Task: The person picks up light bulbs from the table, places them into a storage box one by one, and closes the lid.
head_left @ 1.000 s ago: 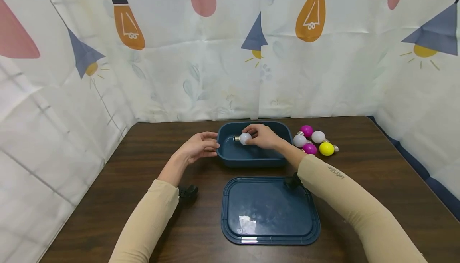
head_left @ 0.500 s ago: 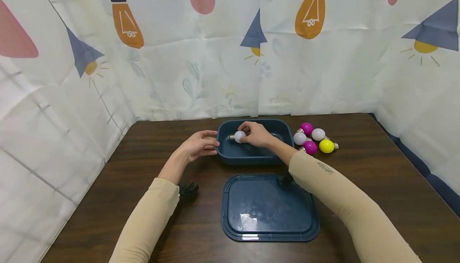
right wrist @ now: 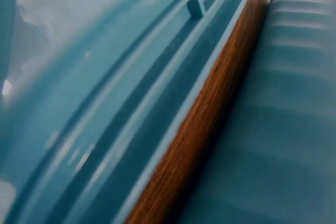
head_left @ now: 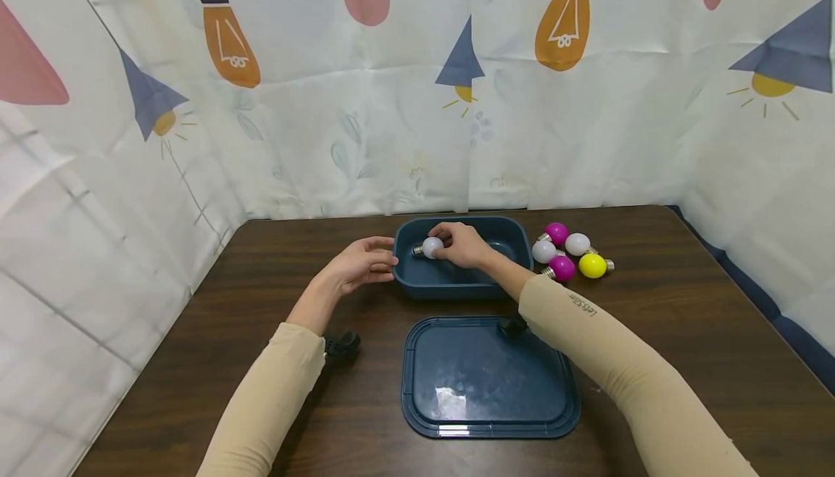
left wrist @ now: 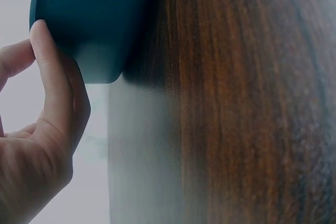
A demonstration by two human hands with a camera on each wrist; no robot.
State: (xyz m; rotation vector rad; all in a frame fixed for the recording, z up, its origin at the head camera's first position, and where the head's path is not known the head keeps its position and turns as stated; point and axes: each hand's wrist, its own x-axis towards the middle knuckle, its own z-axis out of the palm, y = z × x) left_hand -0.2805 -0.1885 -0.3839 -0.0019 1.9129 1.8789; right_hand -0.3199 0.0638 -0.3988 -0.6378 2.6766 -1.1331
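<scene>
Head view: five bulbs (head_left: pixel 577 246) beside a blue box (head_left: pixel 457 292); right grip (head_left: pixel 464 246) pinches a white bulb (head_left: pixel 431 247) inside, left grip (head_left: pixel 360 265) spread.

Person, long beige sleeves both arms. Left sleeve (head_left: pixel 267 397): plain on the visible side, wrinkled near the cuff. Right sleeve (head_left: pixel 600 339): same fabric, creased, small dark lettering (head_left: pixel 583 305) on forearm, too small to read surely. Left hand (head_left: pixel 362 267), right hand (head_left: pixel 462 245) bare. Black rounded wrist device on left (head_left: pixel 342 345); black one on right (head_left: pixel 512 326), partly hidden.
</scene>
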